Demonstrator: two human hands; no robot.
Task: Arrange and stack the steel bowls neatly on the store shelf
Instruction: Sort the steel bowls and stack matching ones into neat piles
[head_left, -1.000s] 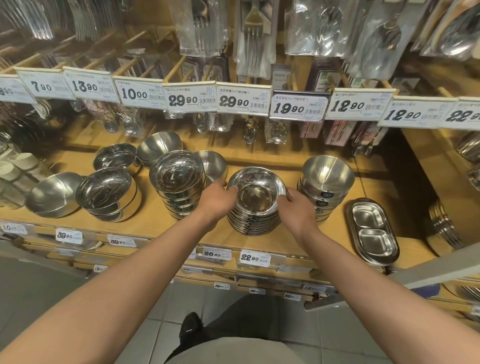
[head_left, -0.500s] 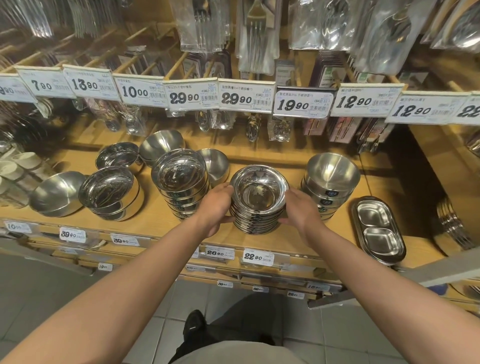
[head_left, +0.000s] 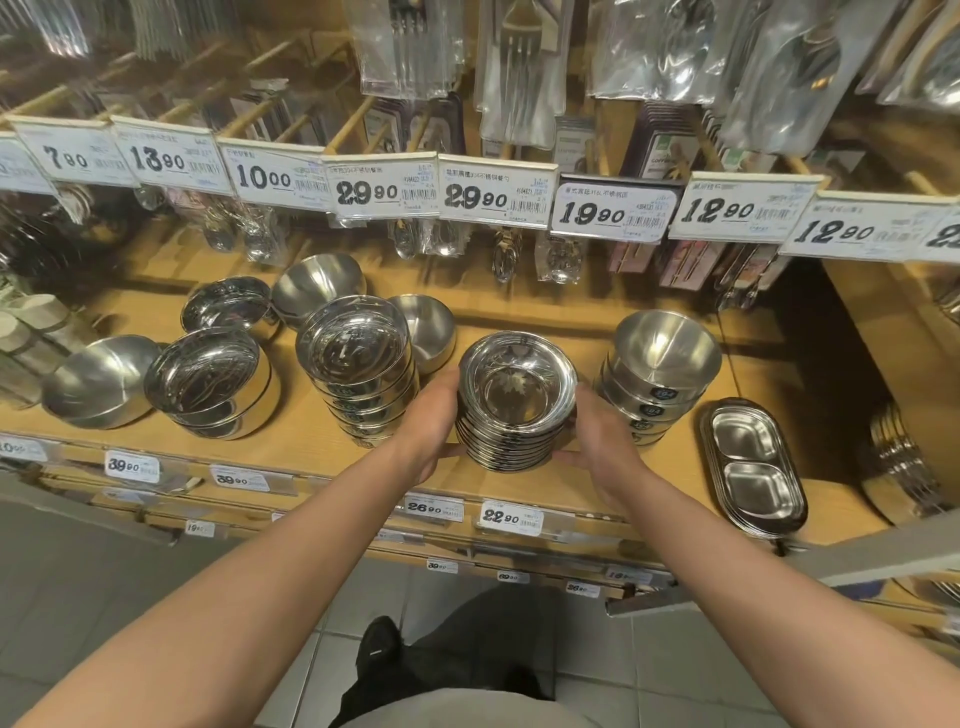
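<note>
Both of my bare forearms are reaching forward and slightly inward from the lower corners of the view, converging on the stack of shallow wide-rimmed polished steel bowls at the front centre of the light wooden store shelf. My left hand is cupping the stack's left side, thumb lying along its lower edge, the fingers curling behind it and mostly hidden. My right hand is mirroring this on the right side, palm turned inward, thumb pressing near the base, fingers wrapping round the far side. I cannot tell whether the stack is resting on the shelf or is just clear of it.

Just left of my left hand is standing the taller stack of straight-sided mirror-finish steel bowls, with a single matte steel bowl behind it. Further left are sitting a short stack of wide polished bowls and a lone brushed steel bowl. Right of my right hand is standing the stack of deep conical brushed steel bowls, and beyond it a pile of oblong two-compartment steel dishes. White price tags are hanging in a row above.
</note>
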